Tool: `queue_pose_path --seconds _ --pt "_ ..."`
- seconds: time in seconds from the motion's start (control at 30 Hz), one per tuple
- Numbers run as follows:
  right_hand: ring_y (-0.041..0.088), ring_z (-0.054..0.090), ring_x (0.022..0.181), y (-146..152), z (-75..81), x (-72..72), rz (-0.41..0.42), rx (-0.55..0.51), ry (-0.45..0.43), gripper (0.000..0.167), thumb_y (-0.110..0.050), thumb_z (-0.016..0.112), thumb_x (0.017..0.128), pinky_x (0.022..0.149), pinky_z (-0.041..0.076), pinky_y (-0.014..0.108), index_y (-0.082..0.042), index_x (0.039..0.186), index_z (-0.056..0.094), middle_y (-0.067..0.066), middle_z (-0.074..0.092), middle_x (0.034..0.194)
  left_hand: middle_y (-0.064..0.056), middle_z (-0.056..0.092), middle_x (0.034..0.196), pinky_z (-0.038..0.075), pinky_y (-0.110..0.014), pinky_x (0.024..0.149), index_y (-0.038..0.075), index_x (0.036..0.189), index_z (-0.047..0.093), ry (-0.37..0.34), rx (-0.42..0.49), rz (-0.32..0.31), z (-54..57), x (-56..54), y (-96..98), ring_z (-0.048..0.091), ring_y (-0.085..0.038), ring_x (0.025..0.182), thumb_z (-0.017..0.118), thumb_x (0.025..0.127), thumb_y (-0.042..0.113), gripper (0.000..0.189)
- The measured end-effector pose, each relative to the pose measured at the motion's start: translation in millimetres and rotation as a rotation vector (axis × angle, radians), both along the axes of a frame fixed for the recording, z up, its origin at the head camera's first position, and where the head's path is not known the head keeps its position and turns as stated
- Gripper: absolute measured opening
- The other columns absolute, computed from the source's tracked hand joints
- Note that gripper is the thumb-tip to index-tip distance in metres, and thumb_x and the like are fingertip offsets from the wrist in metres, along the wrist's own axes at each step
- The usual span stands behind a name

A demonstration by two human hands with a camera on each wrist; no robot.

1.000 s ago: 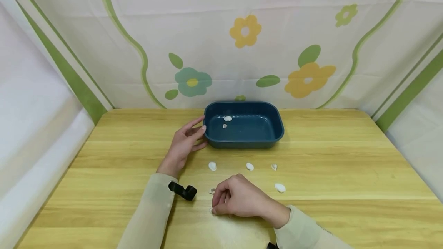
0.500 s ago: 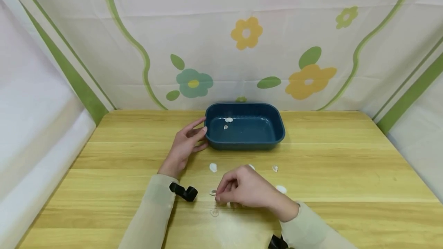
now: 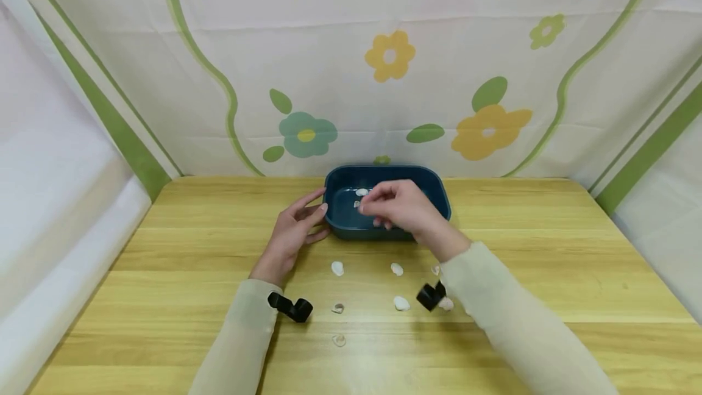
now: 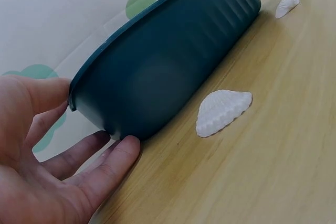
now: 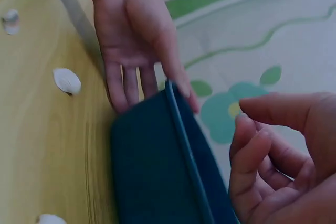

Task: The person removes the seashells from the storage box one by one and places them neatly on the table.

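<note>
A dark blue rectangular plastic basin point(image 3: 378, 232) stands at the back of the table, with small pale seashells point(image 3: 362, 192) inside. My left hand point(image 3: 287, 233) rests against its left end, the thumb at the rim and the other fingers spread low along the wall in the left wrist view. Over the basin's opening, my right hand point(image 3: 403, 206) has thumb and forefinger pinched together. A tiny pale bit of a seashell point(image 5: 242, 114) shows at those fingertips in the right wrist view, the rest hidden by them. In front of the basin a white ribbed seashell point(image 4: 223, 111) lies nearest my left hand.
Several more seashells lie spread on the wooden table point(image 3: 164, 297), among them a white one point(image 3: 401, 303), a brownish one point(image 3: 337, 308) and a thin translucent one point(image 3: 339, 340). A flower-printed curtain point(image 3: 351, 96) hangs right behind the basin. Black wrist cameras point(image 3: 293, 308) sit on both sleeves.
My right hand has left the shells at the front of the table and moved forward and up over the basin, uncovering a white shell. My left hand stays at the basin's end.
</note>
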State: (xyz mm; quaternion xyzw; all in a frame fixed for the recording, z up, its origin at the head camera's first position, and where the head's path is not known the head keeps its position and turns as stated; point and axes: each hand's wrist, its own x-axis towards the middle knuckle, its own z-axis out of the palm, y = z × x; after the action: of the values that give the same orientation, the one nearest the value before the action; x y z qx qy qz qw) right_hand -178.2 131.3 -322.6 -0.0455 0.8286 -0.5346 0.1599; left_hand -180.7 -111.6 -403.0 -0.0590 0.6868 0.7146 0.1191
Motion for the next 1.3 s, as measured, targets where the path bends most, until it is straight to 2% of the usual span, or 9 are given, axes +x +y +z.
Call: queue_pose_path --seconds 0.1,0.2,0.37,0.53,0.73,1.3 --pt "0.019 0.069 0.082 -4 -8.3 -26.7 -0.087 -0.036 -0.055 0.015 -0.021 0.077 0.101 0.07 0.06 0.026 -0.01 0.111 0.08 0.006 0.078 0.108 -0.012 0.065 0.147 0.065 -0.046 0.099 0.037 0.15 0.064 -0.005 0.006 0.001 -0.9 0.1 -0.4 0.07 -0.023 0.119 0.067 0.109 0.028 0.042" --pt "0.016 0.069 0.082 -9 -17.8 -47.1 -0.157 -0.06 -0.125 0.017 -0.02 0.076 0.102 0.073 0.061 0.025 -0.009 0.114 0.08 0.008 0.078 0.108 -0.012 0.064 0.148 0.064 -0.046 0.1 0.037 0.15 0.064 -0.004 0.012 -0.003 -1.8 -0.1 -0.4 0.07 -0.023 0.121 0.067 0.109 0.028 0.042" --pt "0.011 0.066 0.074 -15 -30.1 -64.3 -0.214 -0.097 -0.221 0.021 -0.015 0.073 0.102 0.07 0.06 0.02 -0.005 0.119 0.078 0.005 0.077 0.099 -0.011 0.064 0.148 0.064 -0.046 0.101 0.038 0.149 0.064 0.002 0.017 -0.011 -2.0 -0.9 0.8 0.069 -0.023 0.123 0.067 0.109 0.029 0.042" --pt "0.01 0.064 0.07 -19 -36.5 -69.0 -0.277 -0.136 -0.258 0.022 -0.012 0.074 0.101 0.065 0.058 0.018 -0.002 0.12 0.077 0.002 0.073 0.088 -0.012 0.065 0.148 0.064 -0.046 0.101 0.037 0.15 0.064 0.017 0.024 -0.026 0.0 -1.8 3.3 0.07 -0.022 0.122 0.067 0.109 0.028 0.042" --pt "0.009 0.062 0.06 -21 -43.1 -70.9 -0.334 -0.143 -0.265 0.016 -0.006 0.077 0.097 0.059 0.057 0.018 0.002 0.11 0.078 0.003 0.071 0.076 -0.014 0.064 0.149 0.063 -0.048 0.102 0.036 0.151 0.063 0.025 0.018 -0.031 1.2 -1.1 4.2 0.07 -0.023 0.122 0.066 0.109 0.028 0.042" --pt "0.009 0.064 0.054 -28 -48.9 -72.2 -0.295 0.11 -0.191 0.014 -0.015 0.086 0.092 0.058 0.058 0.021 -0.003 0.098 0.083 -0.001 0.069 0.064 -0.012 0.064 0.147 0.064 -0.045 0.101 0.037 0.15 0.064 -0.002 0.014 -0.013 1.5 -1.0 0.5 0.069 -0.024 0.122 0.066 0.109 0.028 0.042"
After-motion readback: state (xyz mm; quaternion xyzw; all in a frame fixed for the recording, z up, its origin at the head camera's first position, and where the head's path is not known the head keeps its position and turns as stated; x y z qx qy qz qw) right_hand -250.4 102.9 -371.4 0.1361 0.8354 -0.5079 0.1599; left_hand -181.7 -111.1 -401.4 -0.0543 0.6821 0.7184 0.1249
